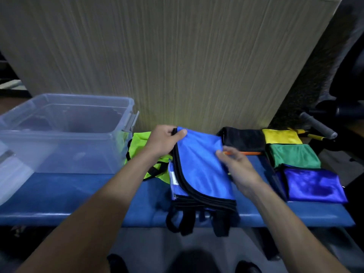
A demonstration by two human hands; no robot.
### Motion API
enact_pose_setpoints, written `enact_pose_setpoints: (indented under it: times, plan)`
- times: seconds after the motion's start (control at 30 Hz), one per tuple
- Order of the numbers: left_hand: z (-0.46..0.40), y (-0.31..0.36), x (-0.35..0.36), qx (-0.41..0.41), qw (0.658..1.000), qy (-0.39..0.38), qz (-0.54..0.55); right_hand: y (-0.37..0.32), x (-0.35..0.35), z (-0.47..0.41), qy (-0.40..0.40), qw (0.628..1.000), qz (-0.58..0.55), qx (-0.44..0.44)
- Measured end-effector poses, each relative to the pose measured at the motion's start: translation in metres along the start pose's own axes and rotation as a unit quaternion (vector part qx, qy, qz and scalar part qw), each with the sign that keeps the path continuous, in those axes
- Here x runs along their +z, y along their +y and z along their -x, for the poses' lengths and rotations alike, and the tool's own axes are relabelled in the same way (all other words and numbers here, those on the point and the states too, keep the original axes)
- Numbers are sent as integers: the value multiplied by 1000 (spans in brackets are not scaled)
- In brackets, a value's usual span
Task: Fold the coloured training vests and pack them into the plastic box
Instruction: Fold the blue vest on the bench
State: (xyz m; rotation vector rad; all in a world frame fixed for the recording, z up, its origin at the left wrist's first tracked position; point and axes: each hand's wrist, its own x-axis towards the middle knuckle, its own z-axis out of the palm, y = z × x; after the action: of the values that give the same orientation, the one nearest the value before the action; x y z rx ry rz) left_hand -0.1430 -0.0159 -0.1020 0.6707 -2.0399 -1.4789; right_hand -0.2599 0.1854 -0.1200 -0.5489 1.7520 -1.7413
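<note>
Six vests: blue (201, 170), lime (140, 146), black (244, 139), yellow (280, 136), green (293, 155), purple (313, 184); one plastic box (59, 134)

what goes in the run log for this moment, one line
stage: folding | left hand grips blue vest far corner | right hand on its right side | plastic box: no vest visible

A long blue padded bench (78, 196) carries a clear plastic storage box (65, 134) at its left end. Beside the box lies a crumpled neon-green vest (140, 146), then a folded blue vest with black trim (201, 170). At the right end sit folded black (244, 139), yellow (280, 136), green (293, 155) and shiny violet-blue (313, 183) vests, close together.
</note>
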Motion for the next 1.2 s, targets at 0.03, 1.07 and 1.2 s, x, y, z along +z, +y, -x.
enact_pose_setpoints:
  times: [0.03, 1.07, 1.2]
  plan:
    - [-7, -19, 3, -39, 999, 6, -36, 14, 0, -2, -11, 998, 52, 40]
    - [46, -30, 8, 168, 813, -333, -447, 75, -21, 59, -109, 571, 653, -486]
    - [53, -23, 18, 192, 783, -309, -504, 77, -27, 59, -112, 580, 634, -499]
